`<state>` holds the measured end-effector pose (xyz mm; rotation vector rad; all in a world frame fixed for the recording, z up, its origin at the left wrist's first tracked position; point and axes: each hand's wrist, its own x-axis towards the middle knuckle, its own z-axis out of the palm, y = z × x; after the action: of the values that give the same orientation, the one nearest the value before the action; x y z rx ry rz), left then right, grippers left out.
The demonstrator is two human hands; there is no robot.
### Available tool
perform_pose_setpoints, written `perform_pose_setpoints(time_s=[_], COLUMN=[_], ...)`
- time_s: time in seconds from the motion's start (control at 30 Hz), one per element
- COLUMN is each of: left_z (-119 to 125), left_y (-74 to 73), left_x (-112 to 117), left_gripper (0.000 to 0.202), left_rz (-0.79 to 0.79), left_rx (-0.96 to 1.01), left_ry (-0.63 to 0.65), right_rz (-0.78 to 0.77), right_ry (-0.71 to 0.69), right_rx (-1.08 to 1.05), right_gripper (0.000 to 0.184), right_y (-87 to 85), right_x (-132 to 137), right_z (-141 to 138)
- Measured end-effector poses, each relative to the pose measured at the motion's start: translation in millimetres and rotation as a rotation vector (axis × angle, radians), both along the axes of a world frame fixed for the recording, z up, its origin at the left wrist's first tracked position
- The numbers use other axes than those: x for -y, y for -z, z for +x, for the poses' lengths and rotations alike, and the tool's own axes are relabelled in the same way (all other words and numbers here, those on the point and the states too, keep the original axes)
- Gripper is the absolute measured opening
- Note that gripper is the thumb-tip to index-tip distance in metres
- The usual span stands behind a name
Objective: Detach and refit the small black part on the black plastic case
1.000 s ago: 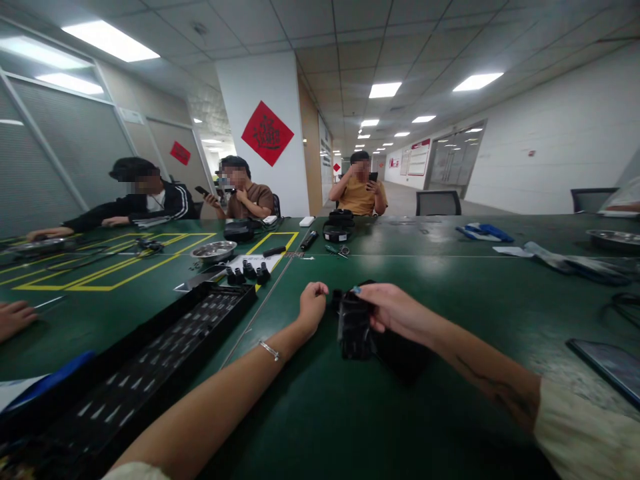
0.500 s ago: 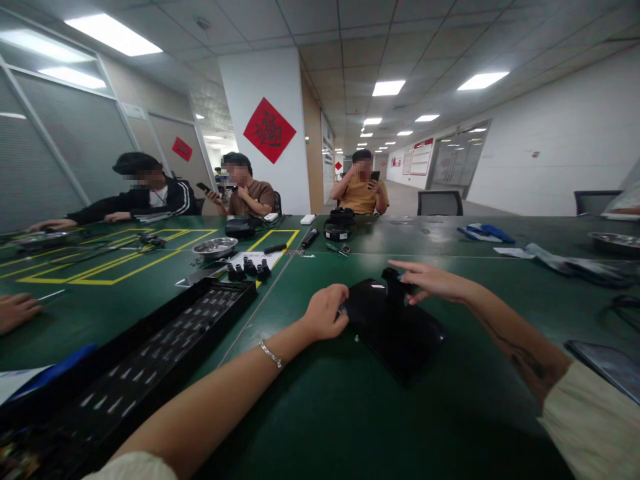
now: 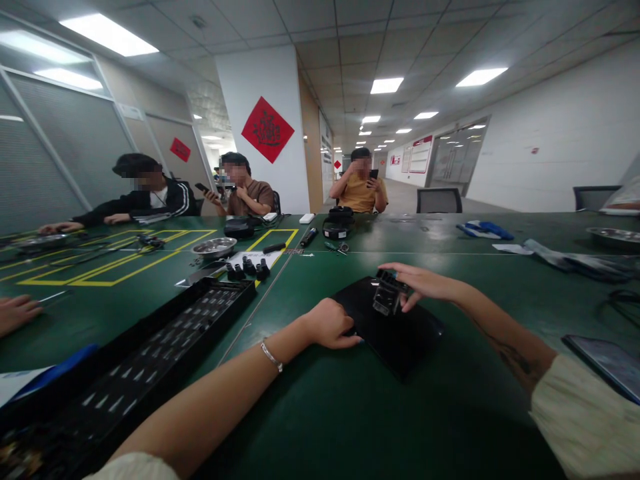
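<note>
A flat glossy black plate point(image 3: 400, 333) lies on the green table point(image 3: 350, 413) in front of me. My left hand point(image 3: 330, 323) rests at the plate's near left corner with its fingers curled on the edge. My right hand point(image 3: 423, 281) is over the plate's far side and grips a small black blocky part point(image 3: 386, 297), tilted just above the plate. A silver bracelet point(image 3: 270, 355) is on my left wrist.
A long black tray point(image 3: 150, 360) with rows of small pieces runs along my left. Small black parts point(image 3: 247, 270) and a metal bowl point(image 3: 214, 248) lie beyond it. A phone point(image 3: 605, 360) lies at right. Three people sit across the table; another person's hand point(image 3: 17, 312) rests at left.
A second ago both hands held the black part together near me. My right hand has since carried it over the plate and tilted it, while my left hand dropped onto the plate's near corner.
</note>
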<state>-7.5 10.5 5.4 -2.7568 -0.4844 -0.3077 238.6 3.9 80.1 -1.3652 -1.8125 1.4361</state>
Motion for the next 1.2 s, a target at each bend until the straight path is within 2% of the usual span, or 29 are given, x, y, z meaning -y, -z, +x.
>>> perform_pose_setpoints(time_s=[0.13, 0.27, 0.33, 0.43, 0.5, 0.63, 0.8, 0.93, 1.03, 1.2], left_z=[2.2, 1.8, 1.4, 1.1, 1.2, 1.2, 1.0, 0.7, 0.8, 1.8], left_y=[-1.5, -0.8, -0.3, -0.2, -0.7, -1.2, -0.8, -1.7, -1.9, -0.7], left_x=[1.3, 0.8, 0.3, 0.1, 0.2, 0.4, -0.5, -0.5, 0.1, 0.0], left_gripper=[0.045, 0.045, 0.045, 0.045, 0.044, 0.04, 0.033, 0.027, 0.025, 0.022], left_rz=[-0.049, -0.089, -0.106, -0.109, -0.102, -0.098, -0.113, -0.108, -0.127, -0.139], left_rx=[-0.008, 0.052, 0.072, 0.052, 0.017, -0.003, 0.034, -0.001, 0.016, 0.015], left_ry=[0.0, 0.016, 0.021, 0.009, -0.008, -0.01, 0.023, 0.025, 0.029, 0.051], right_rz=[0.057, 0.202, 0.332, 0.628, 0.749, 0.792, 0.808, 0.639, 0.547, 0.702], right_ry=[-0.067, -0.117, -0.07, 0.054, 0.069, -0.015, -0.081, -0.175, -0.156, -0.093], right_rx=[0.118, 0.251, 0.342, 0.507, 0.584, 0.65, 0.559, 0.551, 0.552, 0.499], right_gripper=[0.038, 0.046, 0.046, 0.045, 0.044, 0.045, 0.051, 0.058, 0.056, 0.043], right_y=[15.4, 19.5, 17.1, 13.1, 12.3, 16.6, 19.3, 14.9, 16.0, 24.1], right_x=[-7.3, -10.9, -13.5, -19.9, -24.3, -27.8, -21.0, -11.2, -6.5, -4.0], right_z=[-1.9, -0.8, 3.7, 12.8, 17.6, 20.1, 13.8, 5.3, -1.0, -12.2])
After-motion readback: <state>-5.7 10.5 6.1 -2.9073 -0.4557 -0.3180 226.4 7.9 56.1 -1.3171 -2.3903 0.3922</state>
